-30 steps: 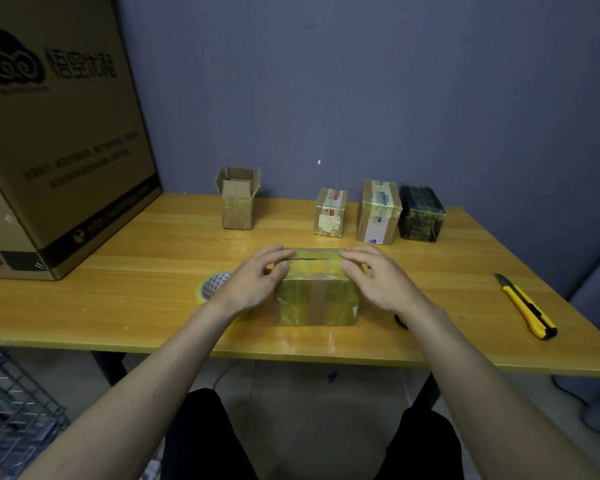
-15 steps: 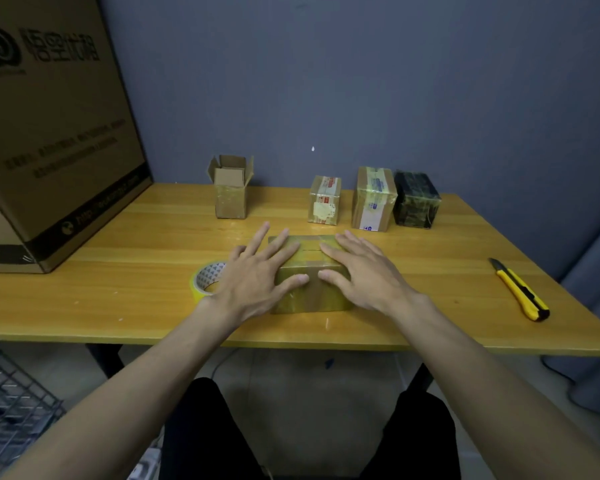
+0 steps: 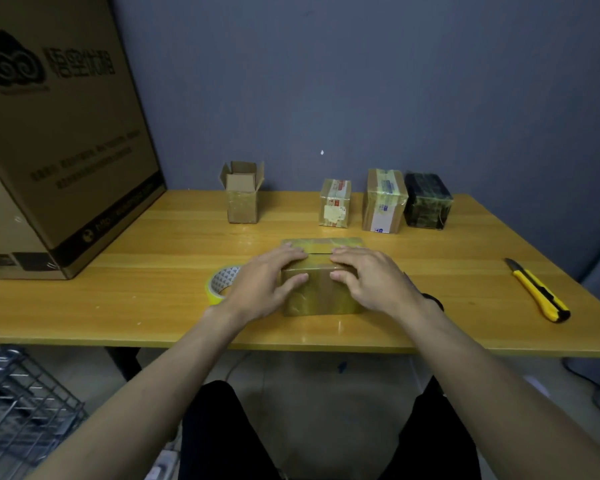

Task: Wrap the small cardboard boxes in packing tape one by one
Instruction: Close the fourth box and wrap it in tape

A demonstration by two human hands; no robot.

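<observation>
Both hands (image 3: 267,285) seemingly press taped box (image 3: 321,296).

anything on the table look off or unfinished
One thing: the small box at the back left stands with its top flaps open, while the three boxes to its right are closed and taped. Both hands rest on the front box.

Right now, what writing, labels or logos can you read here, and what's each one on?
Big carton: a swirl cloud logo and large Chinese characters, too blurred to quote.
Same carton, lower side: small print lines and a web address, unreadable.
Small taped box: red and white label, too small.
Tall taped box: blue and white label, too small.
Nothing else bears text.
</observation>
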